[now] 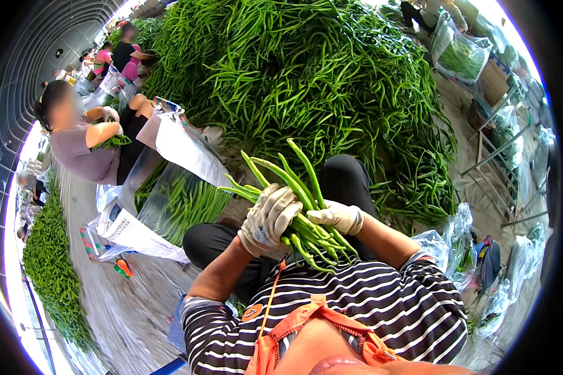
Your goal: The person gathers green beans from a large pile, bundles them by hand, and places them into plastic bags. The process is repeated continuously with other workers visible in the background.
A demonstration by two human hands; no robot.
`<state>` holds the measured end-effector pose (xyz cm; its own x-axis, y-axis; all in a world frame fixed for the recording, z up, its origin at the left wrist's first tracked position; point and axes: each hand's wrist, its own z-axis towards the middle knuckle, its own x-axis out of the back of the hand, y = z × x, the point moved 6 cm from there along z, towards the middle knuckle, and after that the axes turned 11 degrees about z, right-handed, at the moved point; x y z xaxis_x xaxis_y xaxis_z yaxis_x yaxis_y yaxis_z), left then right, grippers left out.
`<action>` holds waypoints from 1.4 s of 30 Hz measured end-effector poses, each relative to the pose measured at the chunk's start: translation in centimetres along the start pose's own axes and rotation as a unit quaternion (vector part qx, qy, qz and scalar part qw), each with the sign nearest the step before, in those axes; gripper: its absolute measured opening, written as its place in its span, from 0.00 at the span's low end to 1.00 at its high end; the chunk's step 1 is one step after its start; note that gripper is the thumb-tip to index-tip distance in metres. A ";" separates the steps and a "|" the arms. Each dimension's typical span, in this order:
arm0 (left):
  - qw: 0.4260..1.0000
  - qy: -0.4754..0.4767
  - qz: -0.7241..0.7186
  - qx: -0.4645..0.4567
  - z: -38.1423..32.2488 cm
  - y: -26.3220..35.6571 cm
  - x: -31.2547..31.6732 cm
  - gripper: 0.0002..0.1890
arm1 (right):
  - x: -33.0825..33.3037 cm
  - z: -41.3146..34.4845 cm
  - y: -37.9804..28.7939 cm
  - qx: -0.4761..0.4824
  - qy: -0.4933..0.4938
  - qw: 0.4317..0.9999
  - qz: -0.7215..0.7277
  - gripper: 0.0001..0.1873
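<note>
My left hand [270,219], in a pale knit work glove, is wrapped around a bunch of long green chili peppers [305,185] in front of my chest. From the other side my right hand [338,217], gloved alike, grips the same bunch, its thumb on top and its other fingers hidden beneath. The peppers' upper ends fan out away from me; their lower ends hang towards my striped shirt. Beside my left knee, a clear plastic bag [169,199] holds many similar peppers. Beyond my knees rises a large heap of long green peppers [305,75].
A co-worker [82,140] sits at the left, holding peppers. An orange-and-green tool [122,268] lies on the floor [136,309]. Another pepper pile [51,262] runs along the far left. At right are a metal rack [495,136], a filled bag [462,56] and plastic bags [450,243].
</note>
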<state>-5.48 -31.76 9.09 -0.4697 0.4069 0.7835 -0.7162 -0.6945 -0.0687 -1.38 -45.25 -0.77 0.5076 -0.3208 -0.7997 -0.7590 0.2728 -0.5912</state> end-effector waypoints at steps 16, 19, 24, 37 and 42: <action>0.981 -0.125 -0.141 -0.040 3.5 2.6 -1.9 0.35 | 2.4 -2.7 2.9 -0.126 -0.036 0.966 0.221 0.17; 0.982 -0.126 -0.137 -0.016 3.1 2.8 -2.4 0.37 | 1.7 -3.1 1.6 -0.095 -0.014 0.974 0.203 0.17; 0.983 -0.157 -0.099 -0.004 3.7 4.4 -2.9 0.40 | 1.6 -4.9 0.0 -0.018 0.006 0.994 0.112 0.17; 0.998 0.048 0.039 -0.018 5.4 4.4 2.1 0.28 | -3.4 -4.4 -4.3 0.022 0.062 0.998 -0.005 0.19; 0.952 0.152 0.265 -0.014 4.1 0.8 11.4 0.25 | -16.1 1.2 -10.9 0.161 -0.044 0.952 -0.255 0.24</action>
<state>-9.30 -30.17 20.52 -0.8931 0.1596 0.4206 -0.3489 -0.8360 -0.4236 -0.84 -41.99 18.39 0.8191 -0.4136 -0.3975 -0.2471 0.3710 -0.8952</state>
